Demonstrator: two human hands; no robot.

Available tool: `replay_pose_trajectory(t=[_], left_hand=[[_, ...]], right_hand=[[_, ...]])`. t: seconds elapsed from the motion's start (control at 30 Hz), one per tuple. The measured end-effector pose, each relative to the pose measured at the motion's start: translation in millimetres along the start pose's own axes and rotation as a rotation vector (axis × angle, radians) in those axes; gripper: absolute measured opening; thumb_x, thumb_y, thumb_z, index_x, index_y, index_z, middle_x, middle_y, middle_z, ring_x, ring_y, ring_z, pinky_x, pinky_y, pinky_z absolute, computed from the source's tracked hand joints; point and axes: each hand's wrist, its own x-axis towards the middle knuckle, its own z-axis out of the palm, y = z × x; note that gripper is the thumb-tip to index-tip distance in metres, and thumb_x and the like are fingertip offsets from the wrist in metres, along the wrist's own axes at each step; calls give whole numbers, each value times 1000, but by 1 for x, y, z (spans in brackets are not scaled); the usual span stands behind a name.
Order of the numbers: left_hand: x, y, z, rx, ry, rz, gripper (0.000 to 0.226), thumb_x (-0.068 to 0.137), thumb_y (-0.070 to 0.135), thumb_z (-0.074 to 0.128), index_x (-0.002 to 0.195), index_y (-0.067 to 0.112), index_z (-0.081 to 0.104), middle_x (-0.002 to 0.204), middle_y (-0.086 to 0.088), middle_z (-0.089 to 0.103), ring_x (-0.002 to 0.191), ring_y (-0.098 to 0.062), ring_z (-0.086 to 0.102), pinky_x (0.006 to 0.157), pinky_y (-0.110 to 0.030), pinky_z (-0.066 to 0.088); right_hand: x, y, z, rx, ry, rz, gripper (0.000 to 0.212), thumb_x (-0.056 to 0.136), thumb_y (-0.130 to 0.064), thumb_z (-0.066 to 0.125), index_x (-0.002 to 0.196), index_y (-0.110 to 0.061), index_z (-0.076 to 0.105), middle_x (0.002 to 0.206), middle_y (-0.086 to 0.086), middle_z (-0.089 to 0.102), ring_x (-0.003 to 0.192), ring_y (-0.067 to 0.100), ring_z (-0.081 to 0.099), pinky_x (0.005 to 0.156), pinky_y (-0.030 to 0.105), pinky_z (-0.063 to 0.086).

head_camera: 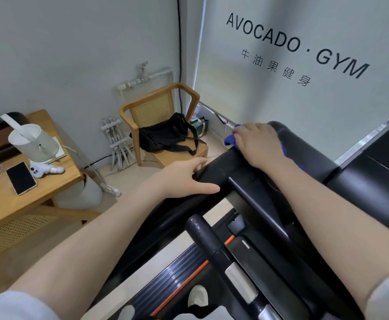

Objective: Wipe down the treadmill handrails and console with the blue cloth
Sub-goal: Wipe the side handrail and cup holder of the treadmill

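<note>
The black treadmill console runs across the right of the head view, with a black handrail slanting down toward me. My right hand lies on top of the console's left end and presses the blue cloth onto it; most of the cloth is hidden under the palm. My left hand rests on the console's lower left edge, thumb stretched along it and fingers wrapped over the far side.
A wooden chair with a black bag stands by the wall to the left. A wooden table at far left holds a white kettle and a phone. The treadmill deck's side rail lies below.
</note>
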Motion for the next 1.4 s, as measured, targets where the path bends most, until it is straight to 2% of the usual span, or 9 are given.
replay_pose_trajectory(t=[0.2,0.43,0.5,0.6,0.8,1.0,1.17,1.27,1.4], left_hand=[[19,17,10,183,45,39,89,74,47,69,145,34,18,141,0,48,122,-22,49,97,-39,46],[21,17,9,217,42,18,92,74,48,69,147,33,15,144,-2,43,125,-22,45,93,-29,38],[22,17,9,216,40,9,92,74,48,69,147,34,16,144,-1,43,125,-22,45,95,-29,39],[22,18,11,182,56,0,89,73,45,71,145,38,18,143,4,45,124,-20,47,98,-33,42],[19,21,18,156,94,-5,87,76,41,69,144,41,16,139,7,49,120,-19,50,91,-29,43],[18,21,16,132,105,-5,85,73,40,72,143,41,23,139,7,49,121,-17,49,93,-30,43],[20,20,15,142,74,-5,90,73,42,72,145,37,20,147,8,39,131,-15,41,100,-28,37],[19,21,14,134,72,3,87,73,42,72,145,37,21,144,8,43,127,-15,44,96,-26,37],[19,20,14,152,70,7,87,75,42,70,145,34,20,145,5,42,127,-18,45,98,-30,38]], right_hand=[[13,45,-2,94,116,175,37,95,-22,28,108,-7,60,114,17,60,103,37,51,84,41,40],[-32,-30,-20,116,87,-382,30,89,-14,41,92,-10,71,92,5,70,88,25,64,76,33,51],[-29,-19,-17,126,72,-427,30,95,-18,40,104,-9,68,104,6,69,98,25,62,84,33,44],[-10,18,-6,152,77,-224,32,100,-24,34,118,-12,57,119,10,60,111,29,52,91,35,34],[11,78,-1,179,90,206,30,99,-18,32,116,-4,51,120,18,55,106,37,50,83,41,38],[-18,22,-13,211,91,16,19,89,0,42,76,-5,54,79,13,55,83,34,55,65,37,36],[-59,-2,-16,347,70,-206,14,93,-13,47,91,-5,58,96,12,60,94,30,54,79,34,38],[-69,18,-16,177,55,-313,31,87,-36,50,106,-15,63,120,7,61,107,32,56,83,38,44],[-45,41,-18,134,-25,24,42,93,-41,44,131,-26,48,139,9,39,107,35,46,86,40,42]])
